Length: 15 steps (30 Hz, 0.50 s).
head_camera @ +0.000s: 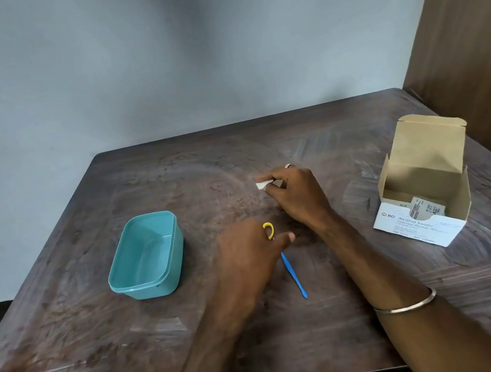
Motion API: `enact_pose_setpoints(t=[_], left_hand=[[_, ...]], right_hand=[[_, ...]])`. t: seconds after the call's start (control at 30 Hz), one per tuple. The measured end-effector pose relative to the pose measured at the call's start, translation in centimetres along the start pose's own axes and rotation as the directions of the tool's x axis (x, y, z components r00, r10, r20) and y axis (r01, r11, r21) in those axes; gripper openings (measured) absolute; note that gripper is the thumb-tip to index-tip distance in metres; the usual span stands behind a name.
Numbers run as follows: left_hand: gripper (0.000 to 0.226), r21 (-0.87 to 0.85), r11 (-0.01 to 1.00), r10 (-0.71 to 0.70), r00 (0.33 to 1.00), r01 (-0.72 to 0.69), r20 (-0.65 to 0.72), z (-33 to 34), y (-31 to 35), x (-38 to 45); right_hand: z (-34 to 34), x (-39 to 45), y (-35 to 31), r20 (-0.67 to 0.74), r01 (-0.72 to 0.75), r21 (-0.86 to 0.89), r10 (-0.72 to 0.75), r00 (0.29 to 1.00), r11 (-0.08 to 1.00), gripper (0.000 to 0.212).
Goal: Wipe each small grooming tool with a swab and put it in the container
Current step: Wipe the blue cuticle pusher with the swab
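Container top open (swab box far rt).

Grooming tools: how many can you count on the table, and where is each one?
2. A yellow tool sits under the left hand; a blue tool lies on the table just right of that hand. The hands may hide others.

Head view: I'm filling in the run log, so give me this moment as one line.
right hand: pinches swab | left hand: on yellow tool | blue tool: on table | container: empty
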<state>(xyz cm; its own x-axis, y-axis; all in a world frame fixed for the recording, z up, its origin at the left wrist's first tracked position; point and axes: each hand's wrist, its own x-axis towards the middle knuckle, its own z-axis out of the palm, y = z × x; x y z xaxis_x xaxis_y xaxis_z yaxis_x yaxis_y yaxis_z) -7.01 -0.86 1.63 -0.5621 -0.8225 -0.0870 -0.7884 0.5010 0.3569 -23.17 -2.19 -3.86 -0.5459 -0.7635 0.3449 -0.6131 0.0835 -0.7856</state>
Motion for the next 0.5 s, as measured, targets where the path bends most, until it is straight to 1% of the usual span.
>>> enact_pose_setpoints(t=[0.07,0.17,0.2,0.3,0.33,0.4,0.43,0.5], left_hand=[[0.059,0.031,0.999,0.007,0.999,-0.009,0.049,1.2,0.4,0.0],[0.054,0.105,0.994,0.016,0.996,-0.025,0.091,2.0,0.6,0.0],[0.051,0.095,0.995,0.018,0.994,-0.028,0.106,1.9,0.6,0.0],[0.032,-0.054,0.998,-0.002,0.982,0.013,0.191,1.6,0.5,0.2],[0.028,-0.079,0.996,-0.012,0.978,0.029,0.21,1.4,0.4,0.2],[0.022,-0.102,0.995,0.0,0.983,0.019,0.183,1.1,0.2,0.3],[0.021,-0.122,0.993,0.011,0.989,0.007,0.148,0.8,0.1,0.3],[0.022,-0.181,0.983,0.026,0.998,-0.016,0.052,0.1,-0.2,0.6]], right_hand=[[0.0,0.1,0.0,-0.015,-0.016,-0.001,0.016,1.0,1.0,0.026],[0.0,0.2,0.1,-0.033,-0.015,0.005,0.015,0.999,1.0,0.02],[-0.1,0.2,0.1,-0.04,-0.003,0.007,0.004,0.999,1.0,0.017],[-0.1,0.3,0.0,-0.061,0.001,0.022,0.001,0.998,1.0,0.013],[-0.1,0.3,0.0,-0.061,-0.006,0.031,0.008,0.998,1.0,0.013],[-0.1,0.4,0.1,-0.058,-0.031,0.051,0.034,0.998,0.998,0.013],[-0.2,0.5,0.1,-0.057,-0.047,0.076,0.052,0.997,0.996,0.012],[-0.3,0.5,0.0,-0.054,-0.087,0.182,0.098,0.994,0.979,0.01]])
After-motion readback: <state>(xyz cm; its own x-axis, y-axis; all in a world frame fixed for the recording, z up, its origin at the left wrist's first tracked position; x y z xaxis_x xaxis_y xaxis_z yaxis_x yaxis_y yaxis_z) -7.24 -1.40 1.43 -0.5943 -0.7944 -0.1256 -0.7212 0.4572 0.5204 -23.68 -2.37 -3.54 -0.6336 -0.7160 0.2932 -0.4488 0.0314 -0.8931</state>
